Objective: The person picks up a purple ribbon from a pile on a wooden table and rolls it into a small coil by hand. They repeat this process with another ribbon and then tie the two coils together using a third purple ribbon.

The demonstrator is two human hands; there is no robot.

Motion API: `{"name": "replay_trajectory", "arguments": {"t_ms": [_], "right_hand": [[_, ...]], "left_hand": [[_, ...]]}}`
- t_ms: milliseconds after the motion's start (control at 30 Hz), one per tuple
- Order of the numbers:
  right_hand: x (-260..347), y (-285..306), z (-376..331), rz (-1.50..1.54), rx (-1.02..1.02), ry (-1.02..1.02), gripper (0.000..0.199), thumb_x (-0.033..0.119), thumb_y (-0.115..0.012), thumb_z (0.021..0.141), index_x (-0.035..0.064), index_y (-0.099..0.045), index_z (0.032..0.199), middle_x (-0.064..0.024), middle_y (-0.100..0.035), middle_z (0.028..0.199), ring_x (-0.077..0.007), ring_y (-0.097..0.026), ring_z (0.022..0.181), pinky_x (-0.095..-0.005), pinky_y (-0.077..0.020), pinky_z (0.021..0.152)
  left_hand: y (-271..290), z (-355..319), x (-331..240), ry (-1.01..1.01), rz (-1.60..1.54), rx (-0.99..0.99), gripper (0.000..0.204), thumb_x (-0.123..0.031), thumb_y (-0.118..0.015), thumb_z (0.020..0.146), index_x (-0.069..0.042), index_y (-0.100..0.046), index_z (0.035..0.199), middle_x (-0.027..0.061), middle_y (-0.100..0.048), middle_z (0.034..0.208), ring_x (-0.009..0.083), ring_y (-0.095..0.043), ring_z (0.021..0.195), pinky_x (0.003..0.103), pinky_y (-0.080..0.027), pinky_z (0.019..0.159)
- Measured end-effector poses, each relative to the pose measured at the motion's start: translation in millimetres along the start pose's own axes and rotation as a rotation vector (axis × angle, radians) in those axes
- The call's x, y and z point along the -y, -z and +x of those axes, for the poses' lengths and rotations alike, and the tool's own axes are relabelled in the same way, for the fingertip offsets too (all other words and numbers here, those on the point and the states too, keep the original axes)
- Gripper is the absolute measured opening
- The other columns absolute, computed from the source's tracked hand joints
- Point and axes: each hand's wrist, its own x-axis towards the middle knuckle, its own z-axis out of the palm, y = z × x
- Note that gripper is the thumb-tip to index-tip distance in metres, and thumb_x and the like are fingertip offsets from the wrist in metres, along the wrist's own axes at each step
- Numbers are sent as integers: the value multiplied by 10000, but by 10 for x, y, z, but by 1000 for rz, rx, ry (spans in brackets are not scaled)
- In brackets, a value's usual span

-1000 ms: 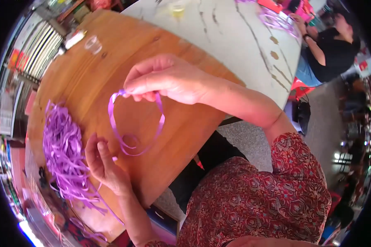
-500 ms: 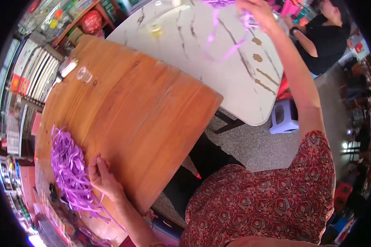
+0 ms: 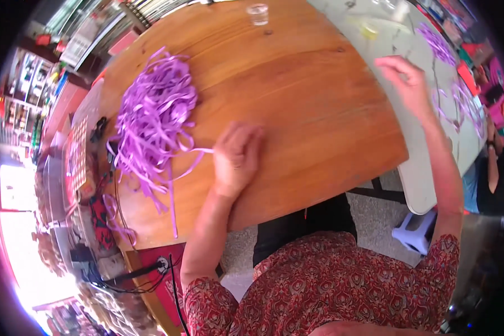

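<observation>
A tangled heap of purple ribbon (image 3: 157, 109) lies on the left of the wooden table. One strand runs from it to my left hand (image 3: 235, 159), whose fingers are curled in and closed on the ribbon, low over the wood. Its fingertips are partly hidden and slightly blurred. My right hand (image 3: 407, 84) is raised near the seam between the wooden table and the white one, fingers loosely bent and apart, with nothing visible in them. Farther right, on the white table, lie a small purple ribbon bunch (image 3: 435, 43) and loose ribbon loops (image 3: 462, 109).
A clear plastic cup (image 3: 258, 14) stands at the wooden table's (image 3: 313, 129) far edge. The white table (image 3: 420, 187) adjoins it on the right, with a bluish plastic stool (image 3: 414, 232) below. Another person's arm (image 3: 493, 162) shows at far right. Black cables (image 3: 129, 277) hang at lower left.
My view has turned left toward the purple heap. My right hand has come back from the ribbon on the white table. My left hand now has a strand leading to it.
</observation>
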Motion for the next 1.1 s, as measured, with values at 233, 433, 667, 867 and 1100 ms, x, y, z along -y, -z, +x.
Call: {"name": "replay_trajectory", "arguments": {"t_ms": [233,433,667,867,1100], "right_hand": [[1270,-1569,799,88,248,619,111,90,-620,832,11,-659,900,-93,-642,925,-235,-616,826,-318,-493,711],[1504,-2616,1559,-25,170,599,119,131,-617,821,48,-666,890,-91,-636,921,-279,-599,829,-367,-479,727],[1596,-3377,1863,-414,132,658,183,94,-598,792,151,-690,940,-55,-624,1032,-254,-556,986,-384,-449,836],[1516,-3310,1987,-471,183,649,129,133,-562,800,136,-691,817,-43,-645,984,-251,-569,975,-430,-432,834],[1744,-2551,1909,486,221,249,159,116,-560,888,34,-658,982,-34,-653,931,-117,-580,851,-238,-446,761]], "left_hand": [[-15,-16,-34,-183,71,142,143,-38,-617,719,-65,-609,860,95,-580,806,303,-584,656,383,-486,547],[-46,-62,-53,-263,157,144,61,-121,-553,704,-79,-516,727,84,-481,708,258,-548,636,376,-451,572],[-43,-107,-15,-297,175,213,134,-124,-544,694,-59,-563,810,98,-519,794,245,-573,736,369,-473,654],[17,-83,-31,-284,168,268,111,-126,-550,686,-62,-545,777,102,-511,787,262,-575,746,374,-472,651],[-21,-95,5,-294,101,201,78,-111,-565,689,-72,-518,738,101,-495,759,282,-571,711,384,-470,623]]}}
